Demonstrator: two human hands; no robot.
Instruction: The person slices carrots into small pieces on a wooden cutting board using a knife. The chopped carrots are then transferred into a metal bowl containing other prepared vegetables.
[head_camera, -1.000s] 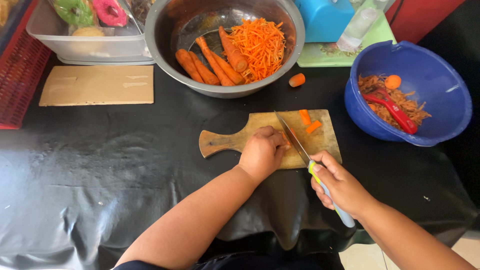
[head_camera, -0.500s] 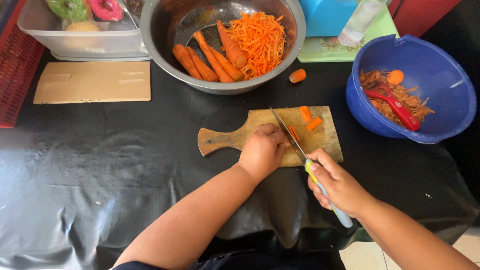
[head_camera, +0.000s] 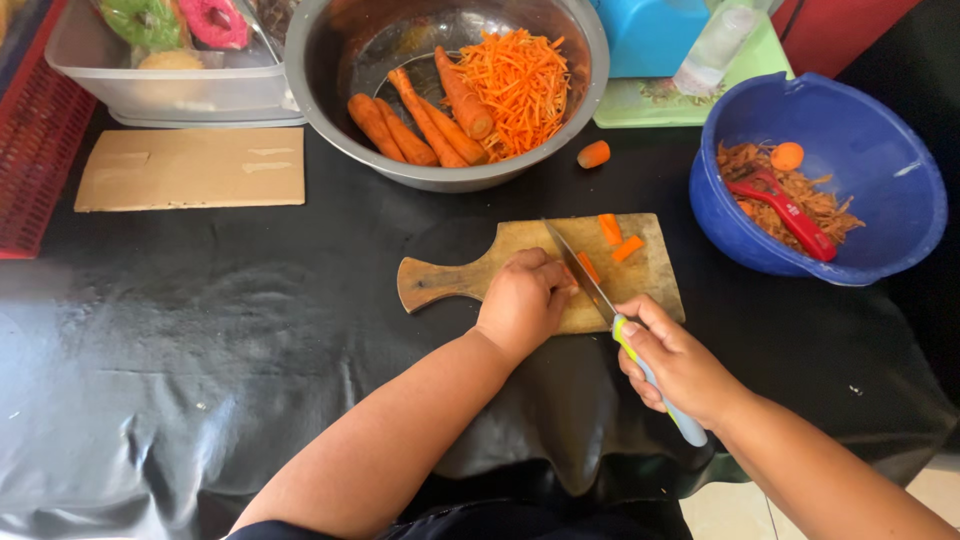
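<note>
My left hand (head_camera: 522, 302) rests curled on a wooden cutting board (head_camera: 530, 240) and pins a carrot piece (head_camera: 588, 266) under its fingertips. My right hand (head_camera: 675, 362) grips the yellow-and-grey handle of a knife (head_camera: 582, 275), whose blade lies against that carrot beside my left fingers. Two cut carrot pieces (head_camera: 618, 237) lie on the far right part of the board.
A steel bowl (head_camera: 330, 60) behind the board holds whole carrots and grated carrot. A blue bowl (head_camera: 900, 190) at right holds peelings, a carrot end and a red peeler. A loose carrot stub (head_camera: 593, 153), cardboard sheet (head_camera: 190, 167), clear tub (head_camera: 150, 85) and red tray (head_camera: 35, 160) sit farther out.
My hands and the knife hold almost the same pose. The blade has shifted slightly along the carrot on the board.
</note>
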